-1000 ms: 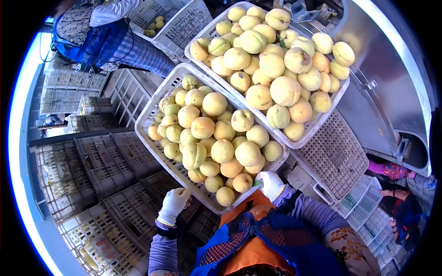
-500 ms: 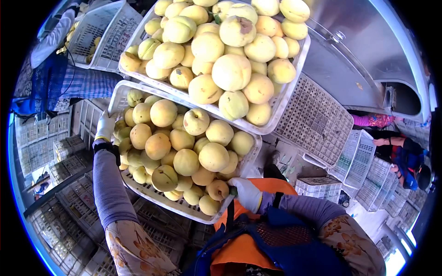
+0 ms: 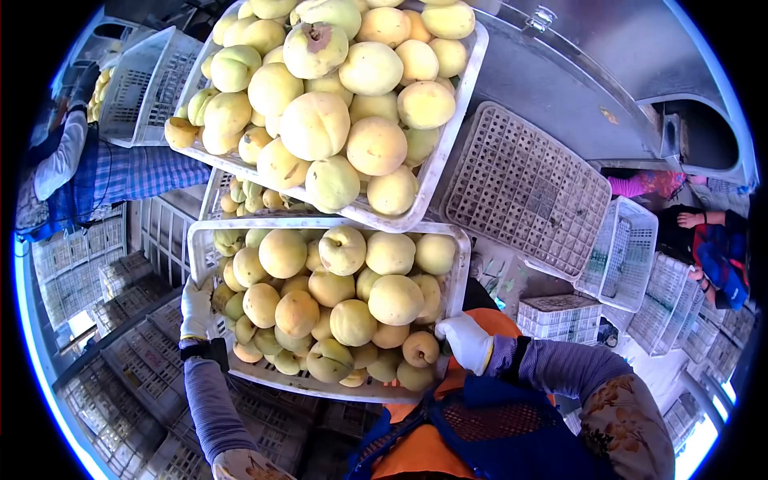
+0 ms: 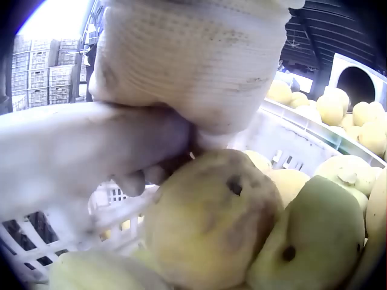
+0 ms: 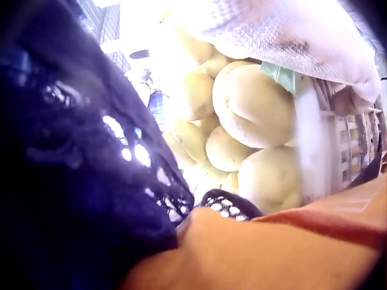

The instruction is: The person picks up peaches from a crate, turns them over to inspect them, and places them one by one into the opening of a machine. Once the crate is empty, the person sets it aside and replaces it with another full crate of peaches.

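Observation:
A white plastic crate point(image 3: 320, 390) heaped with yellow peaches point(image 3: 298, 313) sits in front of me. My white-gloved left hand point(image 3: 196, 308) grips its left rim; in the left wrist view the glove point(image 4: 193, 60) curls over the rim point(image 4: 72, 133), beside a peach point(image 4: 211, 223) with a dark hole. My gloved right hand point(image 3: 466, 342) holds the right rim near the near corner. In the right wrist view, that glove point(image 5: 296, 42) bends over the rim, with a bit of green point(image 5: 279, 77) beneath it next to a large peach point(image 5: 251, 106).
A second full crate point(image 3: 452, 120) stands just beyond, its near edge close to the first crate's far rim. An upturned crate point(image 3: 524, 192) lies right of it, near a metal panel point(image 3: 552, 88). Stacked crates point(image 3: 120, 400) fill the left. Other people point(image 3: 156, 172) are at both sides.
My left hand has gone from the near left corner to the left rim. The held crate has turned squarer to me and its far side no longer lines up with the second crate. The view has shifted.

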A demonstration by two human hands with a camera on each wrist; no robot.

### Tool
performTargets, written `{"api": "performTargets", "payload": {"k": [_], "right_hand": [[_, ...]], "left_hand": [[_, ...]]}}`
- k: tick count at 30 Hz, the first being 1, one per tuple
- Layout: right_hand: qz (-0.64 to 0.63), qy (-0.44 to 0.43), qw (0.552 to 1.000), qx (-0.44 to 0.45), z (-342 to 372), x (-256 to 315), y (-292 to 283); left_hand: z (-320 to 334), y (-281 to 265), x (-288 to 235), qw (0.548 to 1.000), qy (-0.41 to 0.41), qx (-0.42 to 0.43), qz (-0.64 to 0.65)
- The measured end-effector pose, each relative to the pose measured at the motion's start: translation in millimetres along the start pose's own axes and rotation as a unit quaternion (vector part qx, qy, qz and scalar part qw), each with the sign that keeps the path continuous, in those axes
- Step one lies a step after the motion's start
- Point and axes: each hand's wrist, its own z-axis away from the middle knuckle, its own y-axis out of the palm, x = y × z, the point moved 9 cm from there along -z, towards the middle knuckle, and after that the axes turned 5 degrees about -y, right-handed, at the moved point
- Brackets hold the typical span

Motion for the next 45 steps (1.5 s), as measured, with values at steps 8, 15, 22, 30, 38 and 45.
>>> {"api": "performTargets", "payload": {"k": [8,15,22,30,38,45], "right_hand": [[-0.069,0.028,0.997,-0.035,-1.8,-21.7,2.8],[-0.186,0.121,0.963,-0.152,15.2,-88.2,-27.2],[-0.030,0.184,0.970,-0.159,35.2,-89.7,-52.7],[0.003,0.153,0.987,-0.048,65.5,-48.5,-76.0],[-0.031,0.044,0.980,-0.192,160.7,-94.7,-162.8],[-0.148,0.063,0.934,-0.318,313.8,-135.7,-243.1]], "left_hand": [[-14.9,-10.0,37.9,0.995,-0.092,-0.041,0.028],[100.2,25.7,53.1,0.991,-0.099,-0.060,0.065],[232.4,92.0,161.0,0.960,-0.153,-0.081,0.221],[384.6,119.8,149.9,0.912,-0.204,-0.184,0.305],[397.9,142.4,45.2,0.937,-0.112,-0.159,0.289],[336.7,210.9,-127.4,0.965,0.041,0.002,0.261]]}}
